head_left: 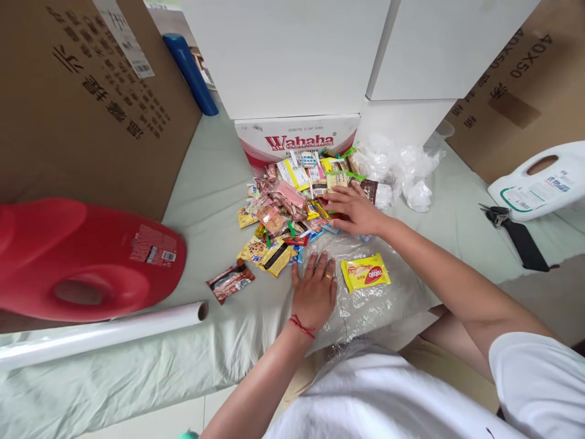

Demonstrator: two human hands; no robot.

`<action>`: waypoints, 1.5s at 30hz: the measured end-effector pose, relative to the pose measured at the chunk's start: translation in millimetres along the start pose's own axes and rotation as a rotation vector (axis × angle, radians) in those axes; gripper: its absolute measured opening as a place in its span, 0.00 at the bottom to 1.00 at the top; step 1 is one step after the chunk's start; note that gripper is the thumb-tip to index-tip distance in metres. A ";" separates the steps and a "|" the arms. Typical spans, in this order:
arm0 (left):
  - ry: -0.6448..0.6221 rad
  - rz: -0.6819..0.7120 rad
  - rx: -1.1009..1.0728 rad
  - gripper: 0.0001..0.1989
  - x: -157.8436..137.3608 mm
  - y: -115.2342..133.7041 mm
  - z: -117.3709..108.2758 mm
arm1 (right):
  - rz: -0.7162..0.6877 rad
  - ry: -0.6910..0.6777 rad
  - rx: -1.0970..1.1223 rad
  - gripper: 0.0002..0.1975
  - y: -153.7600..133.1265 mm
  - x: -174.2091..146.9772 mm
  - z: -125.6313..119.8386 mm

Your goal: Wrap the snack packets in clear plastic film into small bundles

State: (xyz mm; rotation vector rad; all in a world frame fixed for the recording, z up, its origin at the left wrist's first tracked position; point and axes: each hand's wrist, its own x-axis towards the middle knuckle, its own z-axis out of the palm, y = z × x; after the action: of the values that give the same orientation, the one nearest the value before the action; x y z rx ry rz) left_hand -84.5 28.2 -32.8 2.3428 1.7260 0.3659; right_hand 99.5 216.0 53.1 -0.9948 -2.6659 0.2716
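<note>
My left hand lies palm down with its fingers stretched out, resting on the left edge of a clear plastic bag. On that bag, just right of the hand, is a yellow nabati wafer packet. My right hand reaches over the right side of a heap of wrapped snacks, its fingers spread and touching the packets. Yellow cookie packets sit at the near side of the heap. Apart from them, to the left, lies a brown snack packet.
Behind the heap stands a Wahaha carton, with crumpled clear plastic beside it. A red jug and a white roll lie at left. At right are a white detergent bottle and keys with a black strap.
</note>
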 end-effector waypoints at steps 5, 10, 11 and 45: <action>-0.015 -0.010 -0.011 0.25 0.4 0.4 -0.5 | 0.273 0.169 -0.051 0.21 -27.9 56.4 -3.3; -0.009 -0.014 -0.018 0.25 0.9 0.7 -1.2 | 0.506 0.114 -0.114 0.22 -23.0 138.3 13.8; -0.007 -0.014 -0.019 0.25 1.1 0.6 -1.2 | 0.540 0.087 -0.099 0.22 -22.3 150.9 18.4; -0.007 -0.024 0.042 0.24 1.8 5.0 -3.6 | 0.202 -0.304 0.061 0.42 -56.5 -144.7 14.5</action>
State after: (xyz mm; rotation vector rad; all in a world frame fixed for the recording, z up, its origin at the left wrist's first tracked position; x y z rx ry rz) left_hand -80.6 28.4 -27.7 2.3471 1.7728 0.3200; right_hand 164.9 77.0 26.4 -1.2969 -2.8000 0.5860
